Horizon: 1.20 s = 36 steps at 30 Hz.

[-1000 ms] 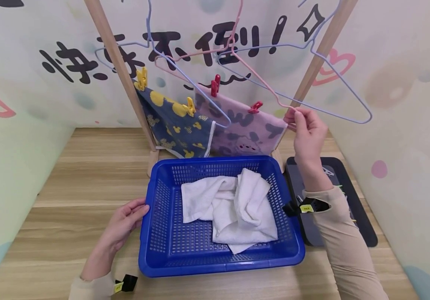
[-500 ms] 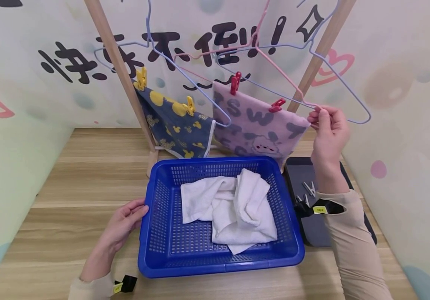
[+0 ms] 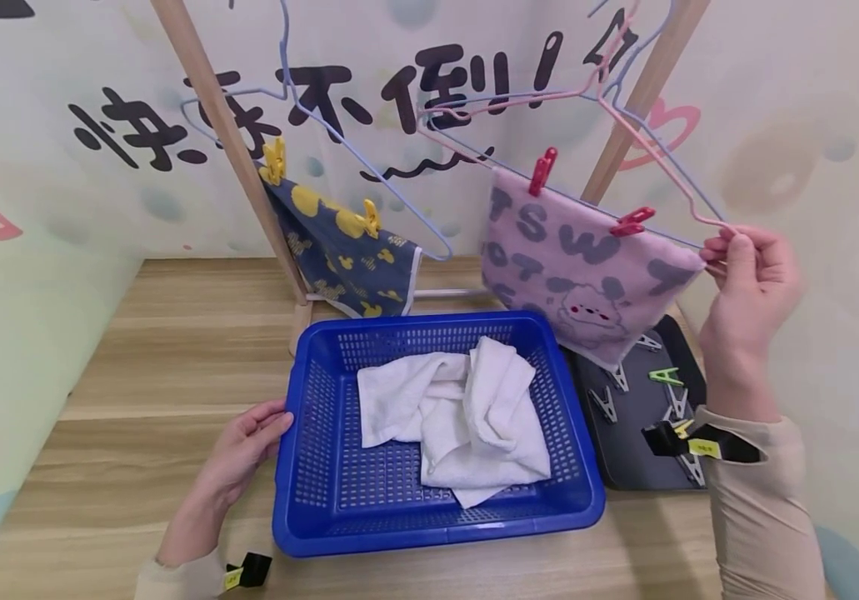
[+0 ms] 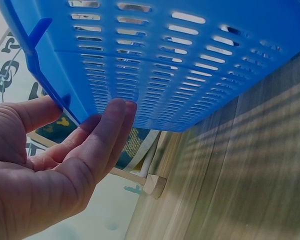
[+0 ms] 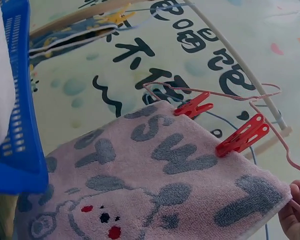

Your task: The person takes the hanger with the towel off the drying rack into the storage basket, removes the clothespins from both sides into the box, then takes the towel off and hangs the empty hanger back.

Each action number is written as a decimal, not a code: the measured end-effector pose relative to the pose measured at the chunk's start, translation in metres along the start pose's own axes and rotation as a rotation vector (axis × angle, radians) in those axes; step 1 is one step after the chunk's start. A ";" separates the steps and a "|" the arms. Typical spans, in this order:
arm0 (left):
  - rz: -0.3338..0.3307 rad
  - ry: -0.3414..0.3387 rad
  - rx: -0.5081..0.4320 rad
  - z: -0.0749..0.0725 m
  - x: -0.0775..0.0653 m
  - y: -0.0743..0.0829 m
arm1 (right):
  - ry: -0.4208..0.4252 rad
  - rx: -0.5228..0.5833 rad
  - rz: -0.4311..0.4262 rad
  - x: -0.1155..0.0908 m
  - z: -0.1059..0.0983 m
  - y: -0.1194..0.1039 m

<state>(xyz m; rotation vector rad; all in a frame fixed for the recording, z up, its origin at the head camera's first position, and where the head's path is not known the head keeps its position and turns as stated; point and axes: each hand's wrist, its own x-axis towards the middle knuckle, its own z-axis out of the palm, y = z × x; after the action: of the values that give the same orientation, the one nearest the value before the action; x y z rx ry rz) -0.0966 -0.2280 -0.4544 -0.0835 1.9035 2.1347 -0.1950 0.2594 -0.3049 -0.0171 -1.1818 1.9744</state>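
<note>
My right hand pinches the lower right corner of a pink clothes hanger. Over the hanger's bar drapes a pink towel with grey letters and an animal face, held by two red clothespins. In the right wrist view the towel fills the lower part, and the fingers show at the right edge. My left hand holds the left rim of a blue plastic basket, thumb on the rim and fingers against the outer wall. Inside the basket lies a crumpled white towel.
A blue hanger at left bears a navy and yellow towel with yellow clothespins. Another blue hanger hangs behind the pink one. Wooden rack posts stand behind the basket. At right, a dark tray holds several clothespins.
My right hand has moved right, drawing the pink hanger and its towel along, away from the navy towel toward the right post. The left hand and basket have stayed nearly still.
</note>
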 end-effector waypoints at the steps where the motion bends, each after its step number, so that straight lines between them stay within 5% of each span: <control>1: 0.001 -0.001 -0.003 0.000 0.000 0.000 | 0.004 0.004 -0.007 0.001 -0.003 -0.002; 10: 0.009 -0.001 0.005 -0.001 -0.001 -0.001 | 0.060 0.048 -0.027 0.008 -0.023 -0.015; 27: 0.046 -0.041 -0.043 -0.001 -0.001 -0.004 | 0.039 0.025 -0.082 0.012 -0.016 -0.030; 36: 0.018 -0.021 -0.029 -0.001 0.000 -0.003 | 0.044 0.113 -0.018 0.012 -0.036 -0.055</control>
<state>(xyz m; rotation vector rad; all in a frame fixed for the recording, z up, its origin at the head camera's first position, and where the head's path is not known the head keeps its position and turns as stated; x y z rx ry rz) -0.0959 -0.2287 -0.4579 -0.0500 1.8684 2.1668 -0.1543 0.3059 -0.2796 0.0083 -1.0372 2.0117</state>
